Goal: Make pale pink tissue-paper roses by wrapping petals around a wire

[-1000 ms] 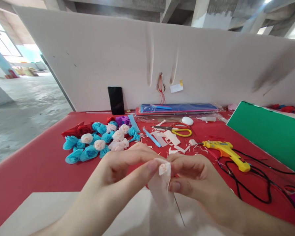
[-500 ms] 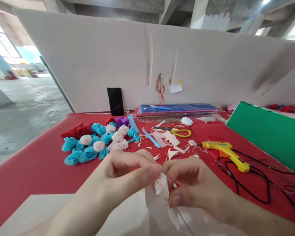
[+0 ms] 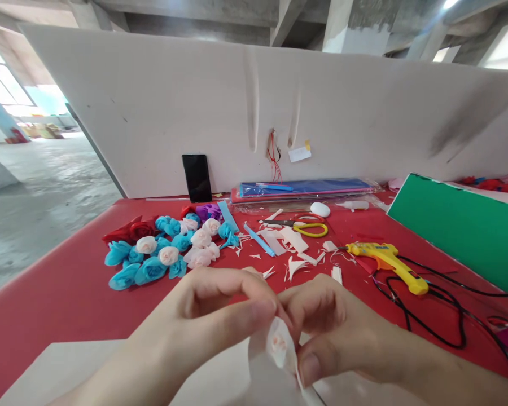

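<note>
A: What do the person's hands have between them?

B: A small pale-pink paper bud (image 3: pixel 279 343), rolled tight at the top, with a loose tail of the same paper hanging below it. It sits low in the view, just above the near edge of the desk (image 3: pixel 46 304).

A: And the fingers?

B: Both hands are pinching it. The left hand (image 3: pixel 214 318) presses thumb and forefinger against its left side, and the right hand (image 3: pixel 338 330) closes thumb and forefinger on its right side. The fingertips of the two hands nearly meet over the bud.

A: What lies under the hands?

B: A white sheet (image 3: pixel 68 378) on the red top of the desk.

A: Farther out?

B: To the left is a heap of paper flowers (image 3: pixel 165 254) — blue, pale pink, red, one purple. In the middle lie paper scraps (image 3: pixel 290 242) and yellow-handled scissors (image 3: pixel 307 227). To the right is a yellow glue gun (image 3: pixel 389 259) with its black cable (image 3: pixel 432 324) looped on the desk, beside a green board (image 3: pixel 461 231). At the back a dark phone (image 3: pixel 197 177) leans on the pale partition (image 3: pixel 152 101), near a flat pack of coloured paper (image 3: pixel 305 187).
</note>
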Motion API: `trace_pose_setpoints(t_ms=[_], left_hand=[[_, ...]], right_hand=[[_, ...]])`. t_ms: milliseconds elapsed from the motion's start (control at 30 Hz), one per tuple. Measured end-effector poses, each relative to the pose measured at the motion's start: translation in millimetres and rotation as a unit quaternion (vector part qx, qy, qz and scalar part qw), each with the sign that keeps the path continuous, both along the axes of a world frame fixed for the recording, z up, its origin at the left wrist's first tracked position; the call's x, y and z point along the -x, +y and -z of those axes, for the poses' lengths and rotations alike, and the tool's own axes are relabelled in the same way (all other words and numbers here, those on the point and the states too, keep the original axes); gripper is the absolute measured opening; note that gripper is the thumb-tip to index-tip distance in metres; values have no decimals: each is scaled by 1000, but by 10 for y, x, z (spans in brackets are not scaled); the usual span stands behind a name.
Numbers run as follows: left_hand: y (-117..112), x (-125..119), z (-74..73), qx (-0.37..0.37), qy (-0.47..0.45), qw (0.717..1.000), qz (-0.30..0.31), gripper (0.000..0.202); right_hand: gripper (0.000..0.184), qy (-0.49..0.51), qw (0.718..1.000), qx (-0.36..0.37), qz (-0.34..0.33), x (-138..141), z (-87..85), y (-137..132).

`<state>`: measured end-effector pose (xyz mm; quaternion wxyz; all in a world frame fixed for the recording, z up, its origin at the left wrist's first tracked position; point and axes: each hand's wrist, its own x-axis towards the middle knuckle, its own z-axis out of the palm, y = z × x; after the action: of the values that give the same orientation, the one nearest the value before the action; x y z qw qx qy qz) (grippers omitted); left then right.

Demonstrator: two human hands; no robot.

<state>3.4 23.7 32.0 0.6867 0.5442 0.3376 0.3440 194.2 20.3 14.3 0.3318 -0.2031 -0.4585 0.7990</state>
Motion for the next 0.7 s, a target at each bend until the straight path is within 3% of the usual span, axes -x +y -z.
trace_pose_setpoints(t_ms=[233,700], left_hand=[[37,8,-75,-45,14,999,19,12],[53,-4,-81,-21,34,997,64,11]], right_hand=[[16,-8,998,56,-17,6,-3,39],[19,37,992,104,-56,14,100,32]])
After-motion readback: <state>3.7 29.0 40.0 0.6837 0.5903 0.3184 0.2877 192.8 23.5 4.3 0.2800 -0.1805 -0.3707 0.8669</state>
